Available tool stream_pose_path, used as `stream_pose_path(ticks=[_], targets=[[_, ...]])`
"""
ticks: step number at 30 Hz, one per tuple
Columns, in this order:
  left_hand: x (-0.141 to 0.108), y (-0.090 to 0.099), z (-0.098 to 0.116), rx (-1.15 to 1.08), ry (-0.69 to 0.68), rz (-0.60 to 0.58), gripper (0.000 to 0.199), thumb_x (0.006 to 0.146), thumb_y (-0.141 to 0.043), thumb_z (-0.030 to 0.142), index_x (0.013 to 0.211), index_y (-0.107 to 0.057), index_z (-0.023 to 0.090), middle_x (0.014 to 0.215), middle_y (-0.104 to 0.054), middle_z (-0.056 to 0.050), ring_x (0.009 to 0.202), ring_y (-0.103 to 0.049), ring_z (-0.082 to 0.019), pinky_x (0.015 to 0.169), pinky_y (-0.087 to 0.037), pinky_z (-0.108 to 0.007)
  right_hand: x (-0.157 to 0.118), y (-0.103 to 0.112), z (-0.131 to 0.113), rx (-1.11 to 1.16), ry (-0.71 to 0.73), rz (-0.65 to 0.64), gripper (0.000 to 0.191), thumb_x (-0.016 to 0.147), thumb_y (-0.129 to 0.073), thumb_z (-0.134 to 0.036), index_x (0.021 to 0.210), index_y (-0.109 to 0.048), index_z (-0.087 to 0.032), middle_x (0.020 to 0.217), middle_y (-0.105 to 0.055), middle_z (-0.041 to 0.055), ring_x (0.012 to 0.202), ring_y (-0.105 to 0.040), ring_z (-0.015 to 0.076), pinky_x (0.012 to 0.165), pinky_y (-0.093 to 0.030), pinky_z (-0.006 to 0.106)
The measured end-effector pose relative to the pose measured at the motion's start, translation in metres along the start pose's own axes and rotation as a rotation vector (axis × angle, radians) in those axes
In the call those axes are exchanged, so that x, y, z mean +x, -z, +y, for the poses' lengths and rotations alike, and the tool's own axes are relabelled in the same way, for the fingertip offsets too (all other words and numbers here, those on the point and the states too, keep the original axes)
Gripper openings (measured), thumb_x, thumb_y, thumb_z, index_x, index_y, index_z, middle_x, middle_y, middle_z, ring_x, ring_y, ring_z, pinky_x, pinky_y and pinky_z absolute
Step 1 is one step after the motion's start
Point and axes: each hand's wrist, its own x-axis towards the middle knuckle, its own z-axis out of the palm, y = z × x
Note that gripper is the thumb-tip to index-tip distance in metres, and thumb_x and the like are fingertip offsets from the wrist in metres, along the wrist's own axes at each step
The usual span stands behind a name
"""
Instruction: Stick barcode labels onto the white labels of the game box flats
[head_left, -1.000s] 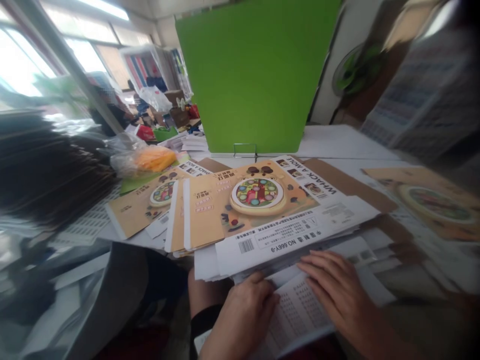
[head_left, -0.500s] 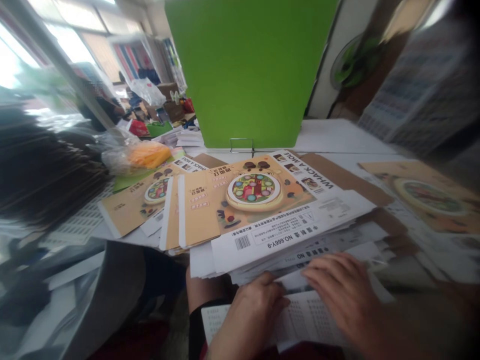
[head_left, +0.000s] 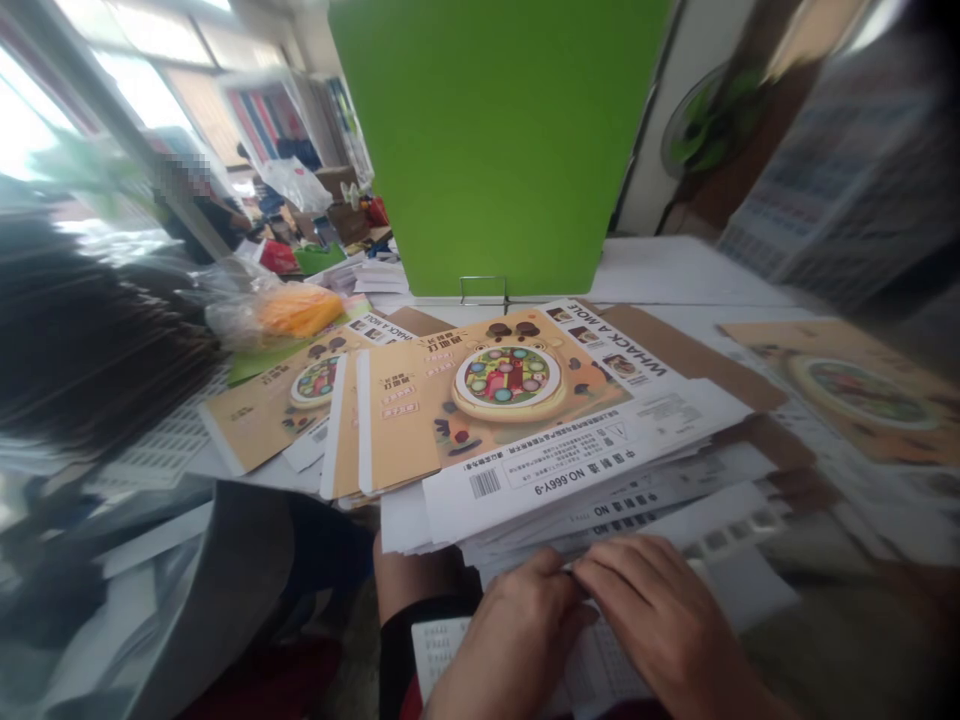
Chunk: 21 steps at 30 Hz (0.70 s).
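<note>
Below a stack of Whack a Mole cardboard sheets point(head_left: 495, 400), the left hand point(head_left: 514, 640) and right hand point(head_left: 660, 625) sit together on a printed paper sheet point(head_left: 607, 670), fingertips meeting; whether they grip it is unclear. Another cardboard sheet point(head_left: 862, 390) lies apart to the right.

Small packaging workshop, stacks of flat printed toy cartons point(head_left: 420, 420), cluttered shelving point(head_left: 281, 125), white worktable point(head_left: 675, 270)
</note>
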Motion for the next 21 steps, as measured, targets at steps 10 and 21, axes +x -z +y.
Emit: stream_pose_path(ticks=[10,21], targets=[[0.0,0.004,-0.006,-0.151,-0.053,0.007,0.007,0.086,-0.068,0.017,0.084,-0.074,0.02,0.099,-0.061,-0.003,0.084,-0.063,-0.015,0.078,-0.049,-0.022,0.0,-0.002,-0.006,0.0,-0.085,0.02,0.021,0.091,-0.046,-0.004,0.104,-0.058,-0.016,0.095,-0.069,0.0075,0.089,-0.065,0.0189,0.082,-0.049,0.033],[-0.006,0.003,-0.009,-0.012,0.004,0.05,0.01,0.084,-0.068,0.017,0.074,-0.068,0.019,0.091,-0.061,0.0,0.072,-0.061,-0.013,0.064,-0.045,-0.02,0.007,0.004,0.005,0.124,-0.221,-0.02,0.011,0.098,-0.044,-0.02,0.099,-0.055,-0.022,0.108,-0.068,0.0062,0.099,-0.065,0.0165,0.083,-0.052,0.027]])
